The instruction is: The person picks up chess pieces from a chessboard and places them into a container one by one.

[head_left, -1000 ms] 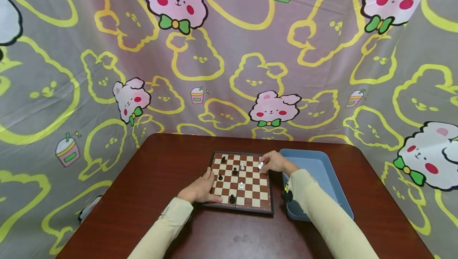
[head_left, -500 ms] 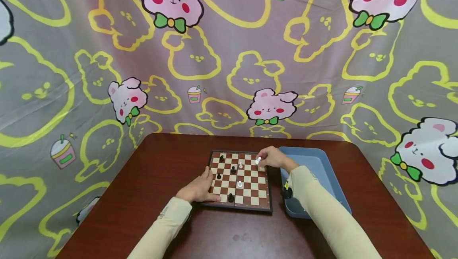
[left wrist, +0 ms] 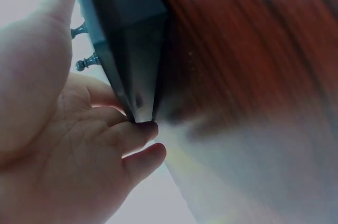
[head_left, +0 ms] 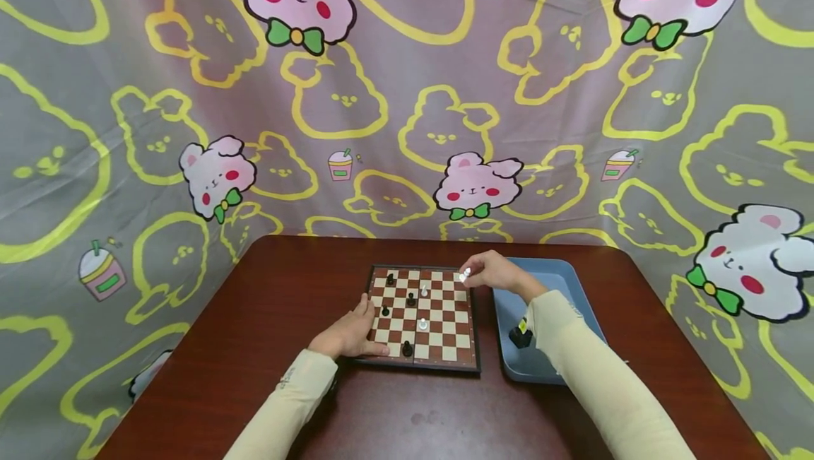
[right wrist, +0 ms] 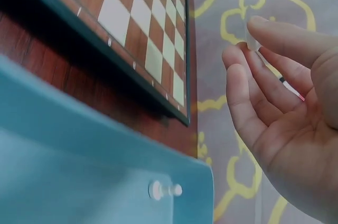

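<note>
My right hand (head_left: 494,271) pinches a white chess piece (head_left: 466,275) between thumb and fingertips, held above the far right corner of the chessboard (head_left: 449,336). Its kind is unclear, since the fingers cover much of it in the right wrist view. At the board's near left corner rests my left hand (head_left: 348,333); the thumb lies along the front edge and the fingers extend along the left side. Standing on the squares are two white pieces (head_left: 422,323) and several black ones, among them a black piece (head_left: 407,348) near the left thumb.
A blue tray (head_left: 559,273) stands right of the board, partly under the right forearm. One white pawn (right wrist: 165,189) is inside it. Both rest on a dark reddish wooden table (head_left: 305,283), with a patterned cloth (head_left: 381,121) hanging behind and at the sides.
My right hand has lifted and moved toward the board's right edge, carrying the white chess piece up off the squares. The left hand keeps its place on the board.
</note>
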`<state>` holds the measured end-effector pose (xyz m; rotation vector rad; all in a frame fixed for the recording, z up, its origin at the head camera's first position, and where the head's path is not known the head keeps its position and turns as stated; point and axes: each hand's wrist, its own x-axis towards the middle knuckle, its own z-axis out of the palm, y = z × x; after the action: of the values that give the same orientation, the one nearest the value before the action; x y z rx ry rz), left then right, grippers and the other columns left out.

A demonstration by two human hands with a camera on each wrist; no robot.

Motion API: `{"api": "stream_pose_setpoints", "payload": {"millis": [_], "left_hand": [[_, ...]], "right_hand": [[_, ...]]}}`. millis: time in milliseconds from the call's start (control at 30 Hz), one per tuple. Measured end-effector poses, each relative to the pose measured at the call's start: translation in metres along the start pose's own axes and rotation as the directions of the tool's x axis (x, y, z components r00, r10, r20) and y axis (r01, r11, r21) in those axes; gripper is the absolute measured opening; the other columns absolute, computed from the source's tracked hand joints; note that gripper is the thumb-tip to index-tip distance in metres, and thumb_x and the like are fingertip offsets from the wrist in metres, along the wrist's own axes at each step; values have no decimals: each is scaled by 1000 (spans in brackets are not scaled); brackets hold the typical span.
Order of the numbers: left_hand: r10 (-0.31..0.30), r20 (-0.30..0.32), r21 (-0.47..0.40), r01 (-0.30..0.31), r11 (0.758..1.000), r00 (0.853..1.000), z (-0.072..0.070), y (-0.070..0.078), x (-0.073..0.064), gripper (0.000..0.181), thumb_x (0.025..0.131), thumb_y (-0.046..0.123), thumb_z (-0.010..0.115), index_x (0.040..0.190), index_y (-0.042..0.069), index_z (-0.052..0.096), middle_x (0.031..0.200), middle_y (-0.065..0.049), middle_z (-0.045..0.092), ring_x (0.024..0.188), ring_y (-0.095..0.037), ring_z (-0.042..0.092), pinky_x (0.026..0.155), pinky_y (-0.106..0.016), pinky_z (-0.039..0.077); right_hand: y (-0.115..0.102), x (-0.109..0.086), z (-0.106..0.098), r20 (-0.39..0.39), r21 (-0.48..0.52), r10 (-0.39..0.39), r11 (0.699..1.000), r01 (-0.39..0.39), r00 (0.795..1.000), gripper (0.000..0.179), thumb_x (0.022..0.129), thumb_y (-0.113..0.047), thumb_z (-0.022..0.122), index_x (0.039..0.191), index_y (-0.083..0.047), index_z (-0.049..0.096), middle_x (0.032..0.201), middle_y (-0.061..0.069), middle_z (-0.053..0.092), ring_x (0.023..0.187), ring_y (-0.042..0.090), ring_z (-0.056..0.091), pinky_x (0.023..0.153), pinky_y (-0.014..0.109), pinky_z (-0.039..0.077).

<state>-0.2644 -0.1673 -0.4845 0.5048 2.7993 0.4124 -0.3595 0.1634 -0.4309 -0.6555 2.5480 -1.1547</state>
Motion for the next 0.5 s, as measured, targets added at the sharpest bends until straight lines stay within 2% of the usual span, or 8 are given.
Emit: {"api": "stream_pose_setpoints", "payload": {"millis": [100, 233, 333, 500], "left_hand": [[-5, 0, -4, 5, 1000, 1000, 0, 0, 2, 114, 76, 60, 69, 147, -10, 14, 152, -30, 3, 131, -47, 29, 104, -47, 33], [-9, -10, -11, 9, 1000, 1000, 0, -1, 4, 114, 75, 60, 69, 147, -10, 14, 152, -29, 3, 132, -45, 30, 103, -46, 34], [-10, -12, -12, 9, 1000, 1000, -1, 0, 3, 114, 75, 60, 69, 147, -10, 14, 152, -30, 4, 131, -45, 30, 103, -47, 34], [-7, -6, -11, 7, 1000, 1000, 1, 1, 2, 115, 74, 61, 69, 147, -10, 15, 152, -30, 4, 130, -47, 31, 102, -48, 34]], "right_hand": [[4, -7, -8, -13, -11, 13, 1000, -14, 1000, 24, 85, -13, 72, 106, -1, 69, 90, 1, 68, 82, 17, 62, 74, 39, 51], [12, -15, -19, -40, -1, 49, 999, -49, 998, 21, 85, -16, 72, 103, -6, 70, 86, 2, 67, 80, 25, 61, 74, 45, 50], [20, -21, -25, -50, 34, 60, 998, -58, 997, 20, 85, -15, 71, 103, -4, 69, 86, 4, 66, 84, 34, 62, 76, 49, 51], [39, -29, -32, -57, 82, 89, 993, -84, 994, 19, 86, -10, 70, 100, 2, 68, 88, 5, 67, 87, 33, 63, 78, 46, 51]]}}
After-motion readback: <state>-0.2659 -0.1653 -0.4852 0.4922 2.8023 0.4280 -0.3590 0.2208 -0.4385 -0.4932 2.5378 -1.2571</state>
